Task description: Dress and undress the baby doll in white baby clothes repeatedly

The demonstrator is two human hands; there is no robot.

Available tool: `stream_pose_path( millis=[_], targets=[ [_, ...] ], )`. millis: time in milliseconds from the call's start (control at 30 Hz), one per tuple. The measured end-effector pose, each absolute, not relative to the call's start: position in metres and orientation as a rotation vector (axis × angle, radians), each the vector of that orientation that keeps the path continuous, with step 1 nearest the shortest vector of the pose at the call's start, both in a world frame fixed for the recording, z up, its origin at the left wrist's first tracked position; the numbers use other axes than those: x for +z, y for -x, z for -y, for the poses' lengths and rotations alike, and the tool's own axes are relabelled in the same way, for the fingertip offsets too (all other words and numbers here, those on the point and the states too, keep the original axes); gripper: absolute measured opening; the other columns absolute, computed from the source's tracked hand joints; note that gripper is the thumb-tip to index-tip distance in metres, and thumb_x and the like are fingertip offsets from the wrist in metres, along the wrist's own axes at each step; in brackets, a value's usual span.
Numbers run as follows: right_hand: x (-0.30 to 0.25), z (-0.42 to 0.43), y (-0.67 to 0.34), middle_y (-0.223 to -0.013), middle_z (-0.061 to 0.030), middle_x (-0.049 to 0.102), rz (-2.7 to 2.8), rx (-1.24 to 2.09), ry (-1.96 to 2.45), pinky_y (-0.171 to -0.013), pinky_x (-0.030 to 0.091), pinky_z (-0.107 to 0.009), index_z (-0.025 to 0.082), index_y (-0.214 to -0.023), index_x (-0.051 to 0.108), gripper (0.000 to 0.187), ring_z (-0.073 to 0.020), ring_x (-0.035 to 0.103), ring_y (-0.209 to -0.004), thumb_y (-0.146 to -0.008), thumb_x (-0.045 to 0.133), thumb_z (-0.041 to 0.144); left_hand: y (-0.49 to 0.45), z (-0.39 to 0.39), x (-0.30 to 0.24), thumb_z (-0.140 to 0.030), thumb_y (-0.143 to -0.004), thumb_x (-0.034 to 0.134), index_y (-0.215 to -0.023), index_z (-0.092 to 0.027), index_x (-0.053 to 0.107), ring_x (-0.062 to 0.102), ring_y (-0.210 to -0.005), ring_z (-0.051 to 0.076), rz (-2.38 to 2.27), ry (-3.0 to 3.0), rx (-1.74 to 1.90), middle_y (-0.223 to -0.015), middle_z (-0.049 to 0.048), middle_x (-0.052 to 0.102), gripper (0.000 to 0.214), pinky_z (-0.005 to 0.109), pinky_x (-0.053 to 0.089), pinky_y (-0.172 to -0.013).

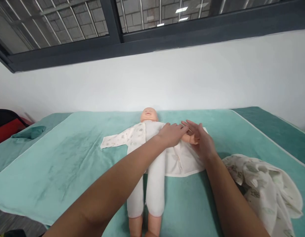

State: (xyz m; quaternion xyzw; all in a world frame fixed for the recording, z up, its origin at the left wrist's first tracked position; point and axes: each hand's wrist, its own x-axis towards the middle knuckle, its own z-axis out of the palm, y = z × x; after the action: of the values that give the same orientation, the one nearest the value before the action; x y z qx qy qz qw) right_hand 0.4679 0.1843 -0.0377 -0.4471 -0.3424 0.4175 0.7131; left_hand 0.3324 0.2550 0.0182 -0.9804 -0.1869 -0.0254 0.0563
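Note:
A baby doll (148,115) lies on its back on a teal blanket (75,158), head towards the wall. It wears white trousers (154,184) and a white printed shirt (132,136) lying open, one sleeve spread out to the left. My left hand (172,133) rests flat on the doll's chest, fingers stretched towards its bare arm (191,139). My right hand (201,140) lies just right of it, fingers extended over that bare arm and the open shirt flap. Neither hand visibly grips anything.
A crumpled printed cloth (263,187) lies at the right front of the bed. A small folded teal cloth (31,132) sits at the far left, beside a red and black object (5,126). A white wall and a dark-framed window (113,33) stand behind.

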Motion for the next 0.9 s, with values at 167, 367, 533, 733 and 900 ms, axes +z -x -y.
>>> stream_pose_path(
  millis=[167,367,533,733,900],
  targets=[
    [-0.049,-0.187,-0.482,-0.096,-0.0100,0.072,1.003,0.342,1.908,-0.076,0.043,-0.035,0.020,-0.091,0.068,0.031,-0.0244,0.063,-0.089,-0.085,0.053,0.046,-0.319,-0.268,0.036,-0.009,-0.084,0.047,-0.107,-0.017,0.055,0.057,-0.102,0.026,0.578,2.840,-0.101,-0.110,0.0107,0.062,0.026,0.037,0.042,-0.075],
    [-0.051,-0.189,-0.478,-0.063,-0.0016,0.059,1.219,0.386,2.017,-0.061,0.031,-0.030,0.022,-0.061,0.053,0.030,-0.0179,0.050,-0.065,-0.073,0.064,0.046,-0.311,-0.275,0.050,-0.006,-0.082,0.049,-0.108,-0.017,0.056,0.055,-0.102,0.027,0.720,2.721,-0.064,-0.105,0.0118,0.062,0.029,0.037,0.039,-0.076],
    [-0.042,-0.189,-0.479,-0.060,0.0045,0.043,0.893,0.605,1.580,-0.054,0.035,-0.028,0.024,-0.064,0.041,0.034,-0.0140,0.042,-0.057,-0.080,0.053,0.052,-0.315,-0.276,0.045,-0.009,-0.084,0.052,-0.104,-0.018,0.060,0.053,-0.105,0.028,0.783,2.724,0.062,-0.105,0.0116,0.064,0.024,0.040,0.038,-0.082],
    [-0.024,-0.176,-0.467,-0.061,0.0050,0.040,0.547,0.860,1.063,-0.049,0.037,-0.028,0.024,-0.067,0.042,0.042,-0.0121,0.038,-0.054,-0.071,0.073,0.052,-0.332,-0.276,0.026,-0.013,-0.087,0.055,-0.115,-0.014,0.059,0.051,-0.109,0.028,0.969,2.683,0.111,-0.108,0.0126,0.062,0.028,0.043,0.035,-0.092],
    [-0.011,-0.167,-0.455,-0.065,0.0039,0.045,0.626,0.895,0.971,-0.053,0.043,-0.029,0.025,-0.074,0.052,0.032,-0.0133,0.044,-0.056,-0.077,0.071,0.050,-0.351,-0.271,0.008,-0.022,-0.091,0.053,-0.125,-0.015,0.052,0.052,-0.107,0.027,1.059,2.674,0.080,-0.121,0.0130,0.056,0.034,0.047,0.035,-0.096]
  ],
)
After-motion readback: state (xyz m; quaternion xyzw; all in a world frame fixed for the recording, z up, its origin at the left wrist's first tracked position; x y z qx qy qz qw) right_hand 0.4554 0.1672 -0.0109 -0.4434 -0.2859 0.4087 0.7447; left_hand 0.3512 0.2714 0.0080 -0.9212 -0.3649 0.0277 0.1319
